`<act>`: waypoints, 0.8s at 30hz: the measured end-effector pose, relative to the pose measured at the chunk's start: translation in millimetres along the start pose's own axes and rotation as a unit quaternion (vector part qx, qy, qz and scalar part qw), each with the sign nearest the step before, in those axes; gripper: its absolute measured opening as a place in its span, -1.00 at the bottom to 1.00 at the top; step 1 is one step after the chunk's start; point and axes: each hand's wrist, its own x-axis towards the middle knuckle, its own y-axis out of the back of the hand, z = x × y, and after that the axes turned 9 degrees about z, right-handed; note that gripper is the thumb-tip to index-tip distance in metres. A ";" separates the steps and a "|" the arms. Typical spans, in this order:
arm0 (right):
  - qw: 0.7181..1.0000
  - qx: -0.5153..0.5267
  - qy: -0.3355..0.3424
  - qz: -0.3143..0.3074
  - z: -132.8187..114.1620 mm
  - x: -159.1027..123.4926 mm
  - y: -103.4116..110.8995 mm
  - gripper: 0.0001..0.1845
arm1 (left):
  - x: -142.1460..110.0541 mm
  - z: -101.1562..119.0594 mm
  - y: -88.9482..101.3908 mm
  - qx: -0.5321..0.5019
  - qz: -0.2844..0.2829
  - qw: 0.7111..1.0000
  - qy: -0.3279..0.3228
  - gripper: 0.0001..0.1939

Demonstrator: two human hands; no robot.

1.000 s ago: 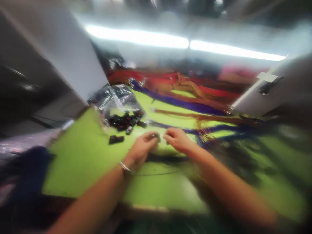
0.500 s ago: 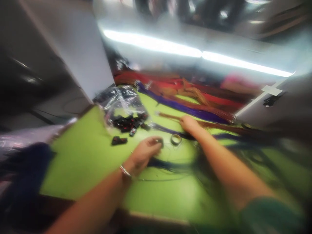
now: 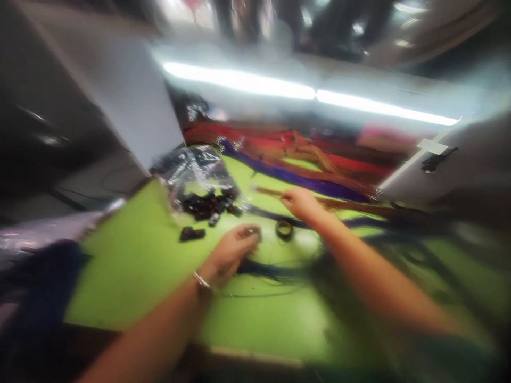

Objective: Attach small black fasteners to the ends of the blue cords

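Note:
My left hand [image 3: 235,247], with a bracelet on the wrist, is closed. It pinches a small black connector [image 3: 255,232] at its fingertips, blurred. Dark blue wires [image 3: 279,270] lie on the table just beyond and under that hand. Farther up, my right hand [image 3: 300,205] has its fingers curled onto a thin bundle of brown wires [image 3: 265,190], whose ends stick out to the left. Between the hands lies a roll of black tape [image 3: 284,230]. Another bundle of dark wires [image 3: 263,213] runs beneath the right hand.
Several black connectors [image 3: 207,205] spill from a clear plastic bag [image 3: 199,165], and one connector [image 3: 192,233] lies apart on the green table [image 3: 131,255]. Purple [image 3: 279,167], red and orange wire bundles cover the back. A tube light [image 3: 239,80] hangs above; a white panel [image 3: 131,90] stands left.
The view has shifted slightly, moving everything a little to the left. Both hands keep nearly the same positions and grips; the right hand has slid slightly left along the brown wires.

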 end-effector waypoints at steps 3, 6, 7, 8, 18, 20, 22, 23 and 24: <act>0.999 0.013 0.028 -0.031 -36.4 -3.1 3.4 -0.78 | 0.0 -0.8 1.1 0.004 -0.007 1.000 -0.006 -0.59; 0.996 0.062 0.047 -0.040 -61.1 -11.1 8.2 -0.80 | 1.1 -2.9 4.0 0.008 -0.019 1.000 -0.018 -0.62; 0.995 0.081 0.046 -0.043 -65.6 -15.1 9.4 -0.80 | 1.7 -3.8 5.1 0.011 -0.024 0.999 -0.023 -0.63; 0.993 0.098 0.043 -0.046 -68.7 -19.3 10.4 -0.80 | 2.2 -4.7 6.2 0.014 -0.030 0.999 -0.028 -0.63; 0.998 0.032 0.054 -0.025 -68.0 -52.3 15.9 -0.76 | 3.4 -6.4 8.5 0.015 -0.013 0.998 -0.064 -0.55; 0.999 0.019 0.032 -0.023 -62.0 -54.3 18.9 -0.76 | 3.0 -5.5 8.6 0.018 0.000 0.997 -0.071 -0.48; 0.999 0.016 0.008 -0.028 -56.3 -55.1 20.8 -0.76 | 2.9 -5.3 8.6 0.025 0.004 0.997 -0.072 -0.41; 0.999 0.016 0.000 -0.033 -54.6 -55.1 20.8 -0.77 | 2.9 -5.4 8.5 0.030 0.004 0.997 -0.072 -0.40; 0.999 0.021 -0.005 -0.039 -54.0 -54.9 20.0 -0.77 | 2.9 -5.7 8.3 0.035 0.003 0.997 -0.070 -0.40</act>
